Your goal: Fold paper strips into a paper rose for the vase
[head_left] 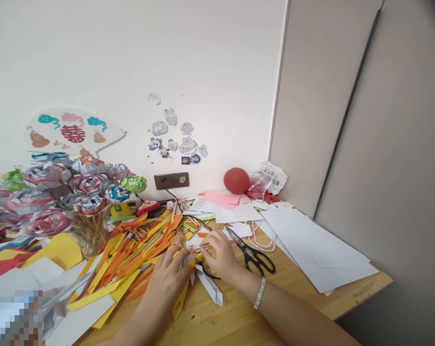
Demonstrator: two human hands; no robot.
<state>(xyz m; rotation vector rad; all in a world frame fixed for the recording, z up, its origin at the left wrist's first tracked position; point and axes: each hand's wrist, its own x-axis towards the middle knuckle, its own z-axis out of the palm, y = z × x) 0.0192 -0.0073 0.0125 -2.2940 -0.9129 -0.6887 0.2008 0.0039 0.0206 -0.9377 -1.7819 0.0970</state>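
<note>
My left hand (170,276) is closed on a small yellow and white folded paper piece (189,263) near the table's middle. Close beside it, my right hand (220,255) pinches a thin wooden stick (205,246) between thumb and fingers. Fingers partly hide the paper, and I cannot tell whether the stick touches it. A white folded paper strip (210,286) lies just below both hands. Black-handled scissors (253,252) rest open to the right of my right hand. Left of my left hand spreads a pile of orange and yellow folded paper strips (130,254).
Paper flowers on sticks (89,187) crowd the left side. White sheets (311,245) lie at the right, with a pearl string (264,247) beside them. A red balloon (236,180) and a plastic bag (266,180) sit at the back. A cable (177,199) runs from the wall socket (171,180).
</note>
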